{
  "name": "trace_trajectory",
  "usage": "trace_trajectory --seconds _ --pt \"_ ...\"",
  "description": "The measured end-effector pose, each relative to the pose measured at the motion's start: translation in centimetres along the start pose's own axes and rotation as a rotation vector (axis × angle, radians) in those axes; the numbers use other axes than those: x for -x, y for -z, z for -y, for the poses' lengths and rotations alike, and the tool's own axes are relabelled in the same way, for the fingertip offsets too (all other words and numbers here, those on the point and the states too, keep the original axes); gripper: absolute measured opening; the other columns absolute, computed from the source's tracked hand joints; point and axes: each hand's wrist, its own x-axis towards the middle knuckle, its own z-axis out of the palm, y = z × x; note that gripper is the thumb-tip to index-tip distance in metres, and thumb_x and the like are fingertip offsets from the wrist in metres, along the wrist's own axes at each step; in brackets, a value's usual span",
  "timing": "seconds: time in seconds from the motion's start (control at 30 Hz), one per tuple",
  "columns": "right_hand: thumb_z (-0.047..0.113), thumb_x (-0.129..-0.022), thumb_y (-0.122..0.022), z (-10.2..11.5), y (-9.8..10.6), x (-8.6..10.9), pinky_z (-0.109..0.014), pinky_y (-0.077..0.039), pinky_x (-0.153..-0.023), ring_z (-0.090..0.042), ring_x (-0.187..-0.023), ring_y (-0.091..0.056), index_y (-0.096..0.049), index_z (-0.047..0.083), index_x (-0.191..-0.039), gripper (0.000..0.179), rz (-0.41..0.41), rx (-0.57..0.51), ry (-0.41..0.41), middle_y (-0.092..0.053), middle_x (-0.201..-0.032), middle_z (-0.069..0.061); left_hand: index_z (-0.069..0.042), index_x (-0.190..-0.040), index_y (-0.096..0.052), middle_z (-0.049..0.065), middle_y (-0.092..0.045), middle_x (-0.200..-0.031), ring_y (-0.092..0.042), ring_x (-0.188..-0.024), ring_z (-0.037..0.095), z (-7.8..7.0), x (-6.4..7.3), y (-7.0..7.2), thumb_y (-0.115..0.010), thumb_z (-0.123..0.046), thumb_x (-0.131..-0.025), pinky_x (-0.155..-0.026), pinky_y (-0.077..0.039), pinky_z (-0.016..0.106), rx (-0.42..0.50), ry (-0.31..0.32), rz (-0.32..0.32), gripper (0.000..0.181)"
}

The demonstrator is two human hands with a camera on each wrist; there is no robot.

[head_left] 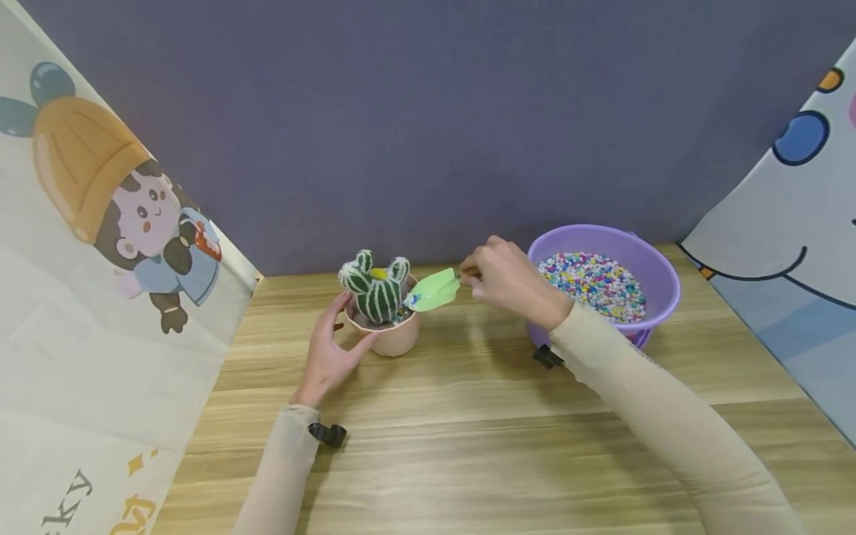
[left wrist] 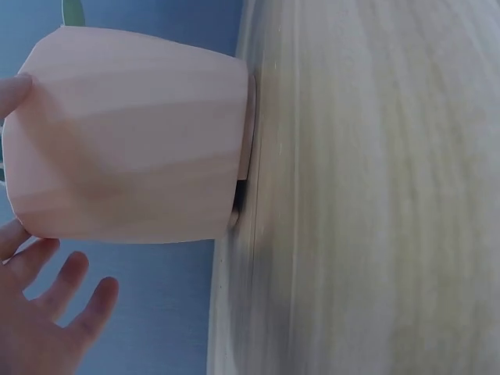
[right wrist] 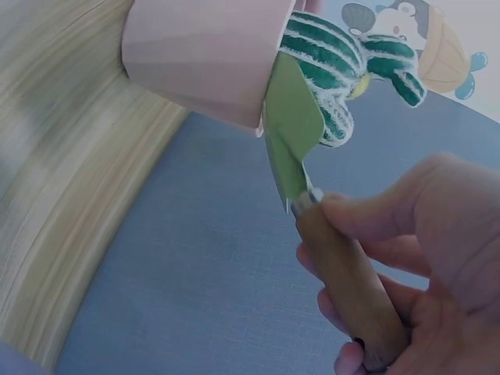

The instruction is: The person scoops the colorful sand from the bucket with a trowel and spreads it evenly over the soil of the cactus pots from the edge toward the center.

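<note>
A pale pink flower pot (head_left: 396, 340) stands on the table, with a green, white-striped toy cactus (head_left: 381, 303) in it. My left hand (head_left: 329, 355) steadies the pot from the left, thumb and fingers spread around its rim. With my right hand (head_left: 511, 281) I grip the wooden handle (right wrist: 348, 285) of a small green trowel (head_left: 436, 290). The blade tilts down at the pot's right rim, beside the cactus. A few coloured beads (head_left: 412, 299) lie on its tip, and more show inside the pot.
A purple bucket (head_left: 658, 301) filled with multicoloured beads (head_left: 591, 286) stands at the right, behind my right forearm. A grey-blue panel (head_left: 428, 134) rises along the table's back edge. Printed cloth walls flank the wooden table (head_left: 428, 446) on both sides.
</note>
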Motion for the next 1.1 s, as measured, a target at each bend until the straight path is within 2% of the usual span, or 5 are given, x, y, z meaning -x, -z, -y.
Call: trace_trajectory --seconds 0.2,0.5,0.83,1.1 --pt "0.009 -0.093 -0.078 0.15 0.11 0.18 -0.036 -0.050 -0.074 -0.025 -0.081 -0.059 -0.085 0.008 -0.104 0.014 0.026 -0.002 0.004 -0.084 -0.101 -0.008 -0.011 -0.157 -0.050 0.004 -0.044 -0.168 -0.045 -0.151 0.031 -0.16 0.16 -0.20 -0.092 -0.031 -0.082 -0.113 -0.050 0.056 -0.046 0.017 -0.025 0.089" --pt "0.006 -0.091 -0.078 0.02 0.03 0.16 -0.036 -0.050 -0.072 -0.025 -0.078 -0.060 -0.086 0.006 -0.102 0.014 -0.019 0.019 0.024 -0.084 -0.100 -0.009 -0.003 -0.145 -0.057 0.012 -0.049 -0.163 -0.046 -0.148 0.037 -0.09 0.30 -0.37 -0.093 -0.030 -0.078 -0.109 -0.051 0.059 -0.040 -0.027 -0.088 0.080" --pt "0.005 -0.090 -0.077 0.13 0.28 0.16 -0.038 -0.051 -0.071 -0.027 -0.078 -0.061 -0.086 0.007 -0.099 0.013 -0.051 0.060 0.049 -0.084 -0.098 -0.008 -0.001 -0.145 -0.056 0.013 -0.043 -0.168 -0.044 -0.150 0.039 -0.10 0.32 -0.30 -0.090 -0.030 -0.081 -0.111 -0.049 0.063 -0.049 -0.036 -0.062 0.079" --pt "0.002 -0.087 -0.075 0.12 0.48 0.29 -0.036 -0.048 -0.068 -0.026 -0.074 -0.058 -0.086 0.008 -0.096 0.015 -0.080 0.085 0.072 -0.084 -0.094 -0.007 -0.001 -0.140 -0.059 0.014 -0.047 -0.165 -0.047 -0.147 0.040 -0.37 0.23 -0.40 -0.092 -0.032 -0.077 -0.108 -0.049 0.063 -0.058 -0.048 -0.089 0.077"
